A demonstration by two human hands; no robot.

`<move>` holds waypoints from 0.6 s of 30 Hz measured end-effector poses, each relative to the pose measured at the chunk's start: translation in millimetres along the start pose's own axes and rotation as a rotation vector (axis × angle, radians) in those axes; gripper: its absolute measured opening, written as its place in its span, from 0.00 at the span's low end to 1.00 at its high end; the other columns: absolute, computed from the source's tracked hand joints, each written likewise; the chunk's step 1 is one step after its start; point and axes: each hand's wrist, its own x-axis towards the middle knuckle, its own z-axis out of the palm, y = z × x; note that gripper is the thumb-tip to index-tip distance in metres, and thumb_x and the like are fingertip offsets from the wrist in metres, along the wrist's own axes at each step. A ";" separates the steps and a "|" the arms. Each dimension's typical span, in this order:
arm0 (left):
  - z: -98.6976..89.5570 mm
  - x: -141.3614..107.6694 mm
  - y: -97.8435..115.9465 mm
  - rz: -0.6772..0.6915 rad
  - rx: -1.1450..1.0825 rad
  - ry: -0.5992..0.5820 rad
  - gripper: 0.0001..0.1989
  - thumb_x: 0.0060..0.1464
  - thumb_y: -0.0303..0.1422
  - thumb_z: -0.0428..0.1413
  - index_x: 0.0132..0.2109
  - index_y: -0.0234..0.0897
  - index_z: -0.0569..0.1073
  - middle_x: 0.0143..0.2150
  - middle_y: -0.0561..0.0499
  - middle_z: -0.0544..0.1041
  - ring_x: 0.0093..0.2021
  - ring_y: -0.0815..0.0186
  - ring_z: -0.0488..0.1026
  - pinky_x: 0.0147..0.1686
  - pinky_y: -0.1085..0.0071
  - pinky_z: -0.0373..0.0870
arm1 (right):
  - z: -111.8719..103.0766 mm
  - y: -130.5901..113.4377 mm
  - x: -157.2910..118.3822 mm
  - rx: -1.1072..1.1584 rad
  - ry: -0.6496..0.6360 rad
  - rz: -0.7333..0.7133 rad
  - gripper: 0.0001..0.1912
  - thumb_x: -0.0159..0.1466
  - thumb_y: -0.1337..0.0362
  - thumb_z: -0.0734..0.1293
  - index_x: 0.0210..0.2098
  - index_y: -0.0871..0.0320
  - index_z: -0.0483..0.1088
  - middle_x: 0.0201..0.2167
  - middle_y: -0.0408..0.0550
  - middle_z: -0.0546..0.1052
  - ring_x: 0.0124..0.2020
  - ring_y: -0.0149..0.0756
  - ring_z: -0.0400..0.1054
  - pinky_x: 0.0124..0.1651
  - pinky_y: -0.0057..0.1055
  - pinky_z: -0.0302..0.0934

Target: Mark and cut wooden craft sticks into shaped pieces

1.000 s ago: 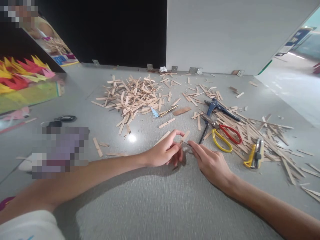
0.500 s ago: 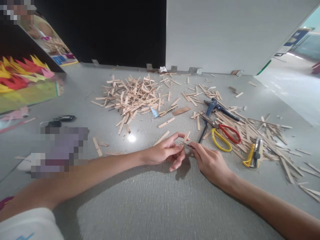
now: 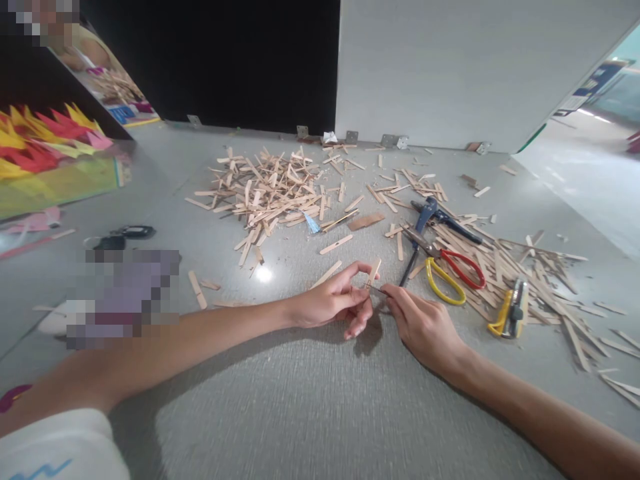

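Observation:
My left hand (image 3: 340,300) pinches a short wooden craft stick (image 3: 375,269) between thumb and fingers, its upper end sticking up. A small notch or hole seems to sit low on the stick, at the fingertips. In my right hand (image 3: 423,320) is a thin, dark, pointed metal tool (image 3: 379,290), mostly hidden by the fingers; its tip meets the stick. Both hands are close together just above the grey tabletop (image 3: 280,413). Another craft stick (image 3: 336,245), with a dark hole in it, lies beyond my left hand.
A pile of craft sticks (image 3: 270,187) lies behind my hands. To the right are scissors (image 3: 453,270), a blue-handled tool (image 3: 425,217), a yellow box cutter (image 3: 511,310) and scattered split sticks. Black and white panels (image 3: 425,73) stand behind. Keys (image 3: 133,231) lie left. A person is at the far left.
The view has shifted slightly. My hands stay in nearly the same place, with the tool's tip still at the craft stick.

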 end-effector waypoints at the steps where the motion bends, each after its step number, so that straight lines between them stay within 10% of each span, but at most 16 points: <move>1: 1.0 -0.4 0.4 0.007 0.018 0.010 0.16 0.72 0.41 0.58 0.54 0.45 0.58 0.29 0.59 0.76 0.22 0.70 0.72 0.23 0.75 0.69 | -0.3 -0.3 0.3 -0.008 0.007 0.001 0.13 0.79 0.70 0.57 0.49 0.60 0.73 0.32 0.49 0.84 0.23 0.30 0.73 0.26 0.25 0.63; 18: 14.2 -7.4 -2.9 0.127 0.450 0.296 0.09 0.75 0.39 0.49 0.56 0.43 0.58 0.32 0.57 0.73 0.23 0.72 0.70 0.19 0.78 0.65 | -1.4 0.3 -1.8 -0.121 0.032 -0.004 0.14 0.77 0.71 0.58 0.48 0.61 0.76 0.29 0.48 0.81 0.23 0.30 0.72 0.26 0.26 0.59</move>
